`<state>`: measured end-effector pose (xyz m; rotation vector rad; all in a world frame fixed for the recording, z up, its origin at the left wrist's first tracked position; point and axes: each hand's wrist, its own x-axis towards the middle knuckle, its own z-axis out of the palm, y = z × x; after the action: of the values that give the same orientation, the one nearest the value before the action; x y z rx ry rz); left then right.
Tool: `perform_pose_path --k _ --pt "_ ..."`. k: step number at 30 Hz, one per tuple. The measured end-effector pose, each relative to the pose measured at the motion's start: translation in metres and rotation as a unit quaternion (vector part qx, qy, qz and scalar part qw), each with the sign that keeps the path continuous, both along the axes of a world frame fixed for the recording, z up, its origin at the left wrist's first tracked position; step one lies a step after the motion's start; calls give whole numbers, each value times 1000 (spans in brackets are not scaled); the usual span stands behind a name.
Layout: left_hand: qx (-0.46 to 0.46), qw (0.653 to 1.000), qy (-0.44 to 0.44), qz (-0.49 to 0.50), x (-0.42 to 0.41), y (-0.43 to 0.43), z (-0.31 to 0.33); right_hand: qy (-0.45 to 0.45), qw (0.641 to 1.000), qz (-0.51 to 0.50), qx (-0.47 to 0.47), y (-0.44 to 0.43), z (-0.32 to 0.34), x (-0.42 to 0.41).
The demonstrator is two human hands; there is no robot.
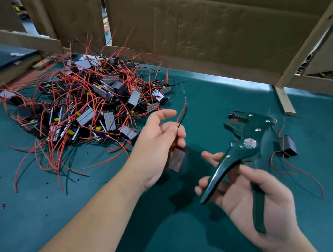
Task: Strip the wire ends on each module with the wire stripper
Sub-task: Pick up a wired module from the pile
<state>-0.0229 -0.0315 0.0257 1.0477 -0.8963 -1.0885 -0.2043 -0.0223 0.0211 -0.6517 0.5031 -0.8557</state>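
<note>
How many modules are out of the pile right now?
2. One module hangs below the left hand, which pinches its wires. The second module lies on the green mat, right of the wire stripper in the right hand. The pile may hide strays.

Bare green mat (205, 93) lies open between the tangled module pile (86, 106) and the lone module (287, 146); cardboard wall (191, 26) blocks behind.

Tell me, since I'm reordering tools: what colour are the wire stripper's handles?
Dark green wire stripper; head view.
</note>
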Motion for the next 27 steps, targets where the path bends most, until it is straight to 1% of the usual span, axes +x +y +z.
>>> perform_pose_path --k 1,3,4,5,6,7,8,9,10,11,12,13,15,16,18,21,22,23,27 --pt "8 998 62 -7 -2 1 2 -2 1000 25 -6 2 0 1" --pt "23 986 160 -35 -7 3 5 -9 995 92 -33 8 1 6" --pt "30 981 185 -54 -10 5 5 -4 991 125 -48 11 3 9" --pt "42 978 190 -75 -12 6 5 8 988 147 -56 13 3 11" --pt "54 981 163 -88 -14 7 3 25 986 152 -55 15 3 14" --pt "63 988 113 -85 -15 7 3 41 988 142 -46 17 1 15" --pt "57 996 22 -63 -14 8 1 52 990 123 -33 18 0 16" --pt "28 994 -104 -20 -10 7 -2 55 993 103 -27 18 -2 17" --pt "-19 963 -267 39 -2 6 -4 63 995 76 -26 17 -1 16" --pt "-62 905 -412 89 6 5 -6 80 996 37 -30 15 0 14" --pt "-85 847 -507 134 16 3 -8 113 993 -13 -38 11 2 10" --pt "-71 815 -551 164 25 2 -8 160 983 -69 -52 6 3 4" --pt "26 781 -590 206 39 -1 -8 267 945 -163 -92 -5 3 -12" --pt "77 756 -612 219 44 -1 -9 304 926 -201 -102 -10 4 -19" --pt "144 718 -644 222 49 0 -12 334 905 -245 -100 -18 3 -34" --pt "161 674 -694 195 52 2 -15 350 892 -268 -100 -22 5 -43" --pt "165 667 -705 179 54 2 -15 356 888 -271 -109 -22 6 -43" --pt "175 667 -705 166 55 3 -15 354 888 -271 -116 -22 5 -44" --pt "177 687 -684 171 56 1 -11 316 908 -242 -130 -21 -1 -41"
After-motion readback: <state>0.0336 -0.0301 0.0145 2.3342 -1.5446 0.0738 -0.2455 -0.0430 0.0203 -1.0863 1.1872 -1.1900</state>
